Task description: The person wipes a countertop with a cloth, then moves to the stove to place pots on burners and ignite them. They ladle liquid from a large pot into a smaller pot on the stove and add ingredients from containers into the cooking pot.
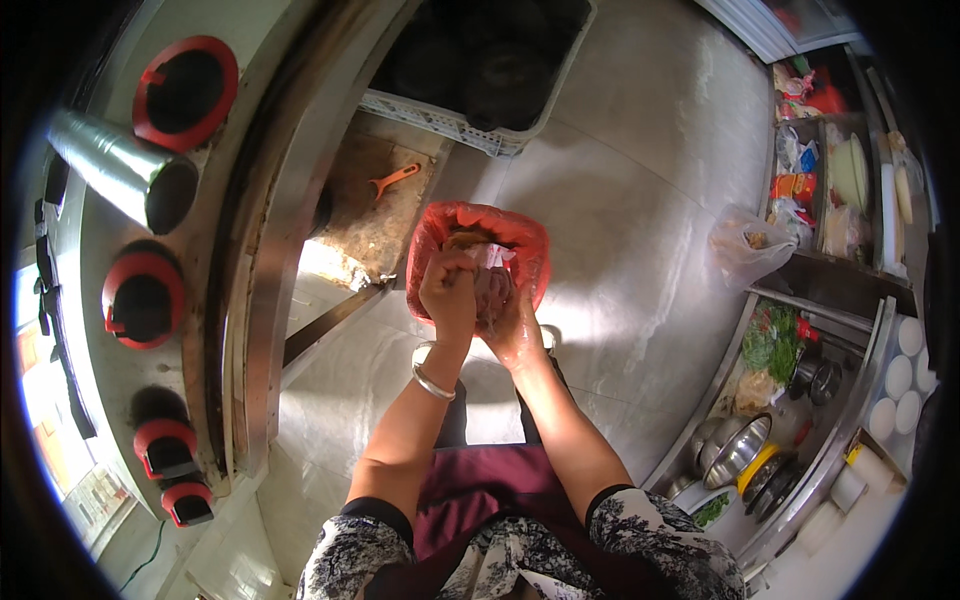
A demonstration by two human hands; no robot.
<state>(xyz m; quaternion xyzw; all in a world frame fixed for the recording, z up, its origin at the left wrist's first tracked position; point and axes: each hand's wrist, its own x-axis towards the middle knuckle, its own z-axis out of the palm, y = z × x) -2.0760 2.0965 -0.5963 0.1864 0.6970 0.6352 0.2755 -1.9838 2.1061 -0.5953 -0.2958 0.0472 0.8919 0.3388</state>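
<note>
Below my hands stands a bin lined with a red plastic bag [534, 240]. My right hand [517, 330], wet and glistening, cradles a soft pinkish-grey piece that looks like raw meat [493, 294] over the bin's near side. My left hand [448, 289] is at the piece's left edge with its fingers curled; whether they pinch it is hidden. A metal bangle [433, 384] circles my left wrist. Just beyond the piece, a white and pink wrapper [493, 255] shows inside the bin, beside something brownish [469, 238].
To the left runs a metal counter edge [259, 300] with red-rimmed round fittings [142, 300]. An orange peeler [394, 180] lies on a low board [360, 217]. A crate of dark pots [457, 131] stands ahead. Shelves and a drawer with metal bowls [739, 454] line the right.
</note>
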